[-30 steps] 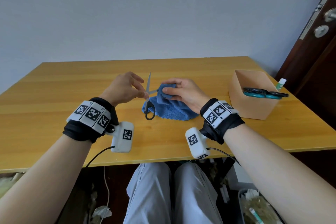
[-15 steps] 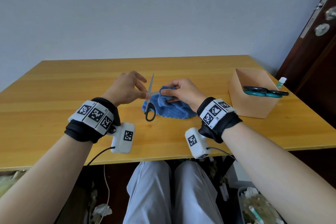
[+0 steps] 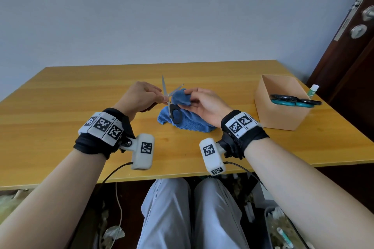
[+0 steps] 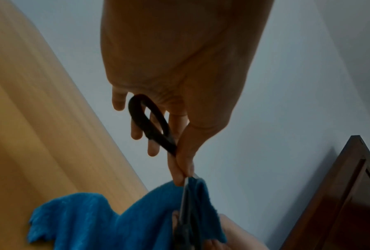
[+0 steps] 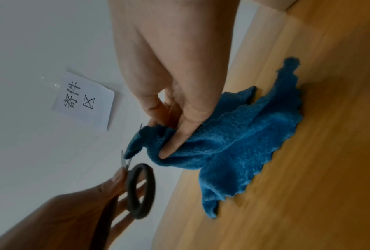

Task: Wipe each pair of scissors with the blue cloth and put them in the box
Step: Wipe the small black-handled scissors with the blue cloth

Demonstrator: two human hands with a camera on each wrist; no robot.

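Note:
Black-handled scissors (image 3: 170, 100) stand blades-up and spread open above the middle of the table. My left hand (image 3: 141, 98) pinches them near the pivot between thumb and forefinger; one black handle loop (image 4: 149, 123) lies under its palm, the other loop (image 5: 140, 190) hangs free. My right hand (image 3: 204, 103) grips a bunched fold of the blue cloth (image 3: 186, 121) around the right blade; the rest of the cloth (image 5: 243, 145) trails on the table. The tan box (image 3: 281, 117) stands at the right with teal-handled scissors (image 3: 293, 101) lying across its rim.
A small white and green bottle (image 3: 313, 90) stands behind the box near the dark wooden door (image 3: 348, 50). The wooden table (image 3: 60, 107) runs to the grey wall. A paper note with printed characters (image 5: 83, 99) hangs on the wall.
The scissors' blades have spread further apart and sit higher. My right hand has lifted the cloth fold up along the right blade; my left hand's fingers have closed in on the pivot.

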